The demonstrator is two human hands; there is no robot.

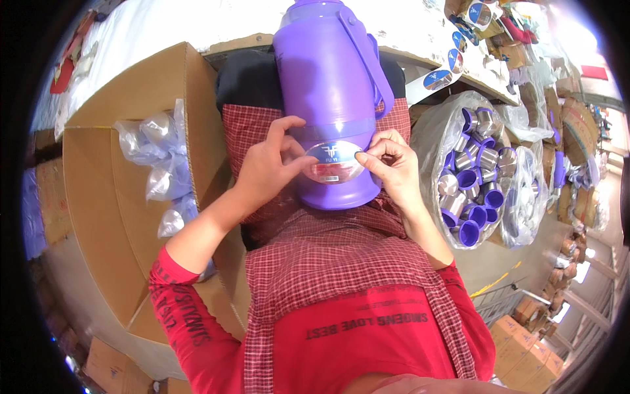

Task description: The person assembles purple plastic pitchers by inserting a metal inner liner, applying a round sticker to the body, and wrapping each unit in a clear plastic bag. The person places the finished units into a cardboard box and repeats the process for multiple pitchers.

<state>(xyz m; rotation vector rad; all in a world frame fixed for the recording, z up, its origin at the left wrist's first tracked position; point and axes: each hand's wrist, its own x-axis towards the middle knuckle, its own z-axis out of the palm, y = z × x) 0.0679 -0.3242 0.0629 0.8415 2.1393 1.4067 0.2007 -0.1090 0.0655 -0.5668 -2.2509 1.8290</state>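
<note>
A purple thermos flask [321, 79] with a carrying handle [371, 62] lies across my lap, its base toward me. Near its base is an oval sticker [333, 164], blue on top and red below, with a silvery rim. My left hand [272, 161] has its thumb on the sticker's left edge, with the fingers curled above. On the opposite edge, my right hand [392, 163] pinches the sticker between thumb and forefinger. Whether the whole sticker lies flat against the flask cannot be made out.
To the left stands an open cardboard box [157, 85] holding plastic-wrapped flasks. On the right, a clear plastic bag [426, 141] holds several purple-and-silver cups. A table [243, 23] lies ahead, with a strip of oval stickers [438, 79] over its edge.
</note>
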